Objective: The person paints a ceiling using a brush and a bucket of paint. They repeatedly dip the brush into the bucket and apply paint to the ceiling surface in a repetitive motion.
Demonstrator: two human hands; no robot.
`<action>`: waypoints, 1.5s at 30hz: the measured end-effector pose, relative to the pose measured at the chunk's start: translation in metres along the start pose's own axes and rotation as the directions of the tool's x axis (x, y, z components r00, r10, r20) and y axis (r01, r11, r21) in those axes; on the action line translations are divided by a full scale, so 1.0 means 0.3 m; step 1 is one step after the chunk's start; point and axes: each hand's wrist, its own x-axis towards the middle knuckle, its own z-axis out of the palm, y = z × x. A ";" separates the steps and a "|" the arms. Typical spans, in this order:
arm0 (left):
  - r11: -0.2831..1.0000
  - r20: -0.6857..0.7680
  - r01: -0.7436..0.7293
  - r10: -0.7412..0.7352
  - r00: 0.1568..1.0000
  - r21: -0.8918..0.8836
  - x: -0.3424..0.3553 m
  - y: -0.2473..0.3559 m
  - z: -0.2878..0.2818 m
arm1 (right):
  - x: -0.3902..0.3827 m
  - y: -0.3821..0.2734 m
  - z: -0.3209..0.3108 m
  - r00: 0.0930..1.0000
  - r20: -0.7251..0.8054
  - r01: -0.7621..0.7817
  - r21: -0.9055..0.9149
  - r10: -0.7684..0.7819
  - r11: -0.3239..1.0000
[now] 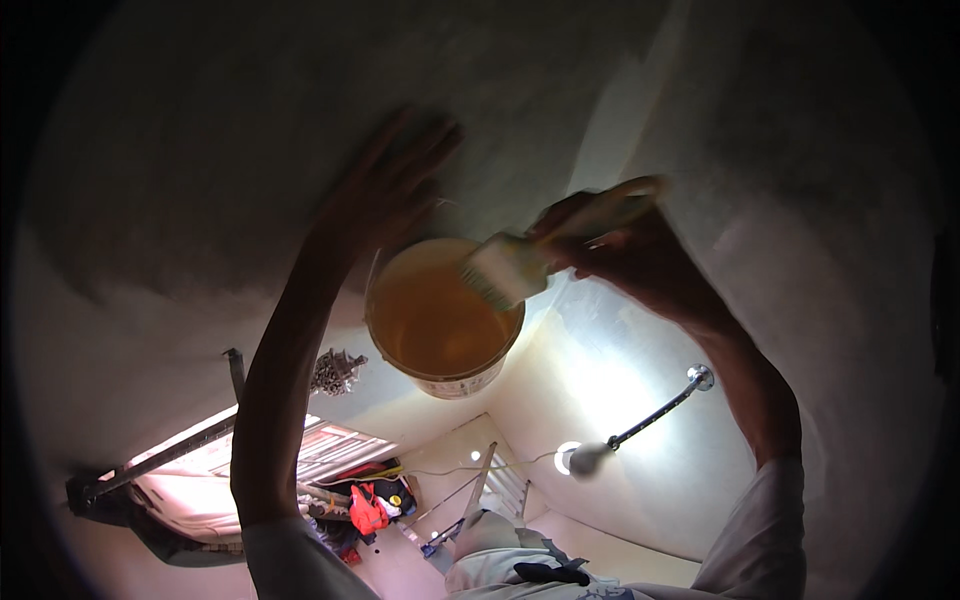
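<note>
My right hand (625, 235) is closed round the handle of a wide, pale-bristled paintbrush (508, 268). The brush is slightly blurred, its bristles over the right side of the rim of a round bucket (452, 385). Amber-brown liquid (440, 315) shows inside the bucket. My left hand (390, 180) is raised beyond the bucket's far rim against the dark plaster, fingers stretched out and smeared by motion. A thin wire handle shows near that hand; whether the hand bears the bucket's weight is hidden.
A dark plaster surface (230, 190) fills the upper view, with a paler strip down it. Below are a barred window (345, 450), a lamp on a wall arm (590, 457), a ladder (480, 480), a red-orange garment (368, 510) and a dark metal bracket (160, 470).
</note>
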 end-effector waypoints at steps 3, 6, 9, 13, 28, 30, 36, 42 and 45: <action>0.997 -0.030 -0.019 0.017 0.999 -0.081 0.040 -0.010 0.028 | 0.100 0.112 0.133 0.955 0.247 0.252 -0.374 -0.166 0.892; 0.992 -0.049 -0.015 0.009 0.999 -0.122 0.033 -0.022 0.035 | 0.202 0.243 0.271 0.924 0.382 0.265 -0.639 -0.002 0.722; 0.997 -0.009 -0.023 0.022 1.000 -0.072 0.028 -0.024 0.033 | 0.243 0.332 0.366 0.913 0.404 0.256 -0.669 0.053 0.698; 0.998 0.004 -0.056 0.056 0.998 0.010 0.033 -0.020 0.032 | 0.256 0.575 0.428 0.946 0.320 0.111 -0.454 0.046 0.884; 0.998 -0.016 -0.064 0.064 0.998 -0.009 0.052 -0.011 0.039 | 0.183 0.417 0.359 0.911 0.396 0.351 -0.609 -0.111 0.711; 0.997 -0.003 -0.071 0.070 0.998 -0.011 0.056 -0.022 0.037 | 0.176 0.439 0.376 0.935 0.341 0.295 -0.602 -0.096 0.742; 0.998 -0.010 -0.055 0.055 0.998 -0.018 0.034 -0.019 0.020 | 0.165 0.262 0.243 0.944 0.330 0.212 -0.598 -0.004 0.773; 0.998 0.035 -0.058 0.057 0.998 0.025 0.039 -0.012 0.007 | 0.037 0.227 0.070 0.912 -0.028 -0.380 0.318 0.409 0.869; 0.998 0.024 -0.060 0.060 0.998 0.008 0.040 -0.010 0.013 | -0.031 0.244 0.046 0.869 -0.037 -0.397 0.544 0.494 0.739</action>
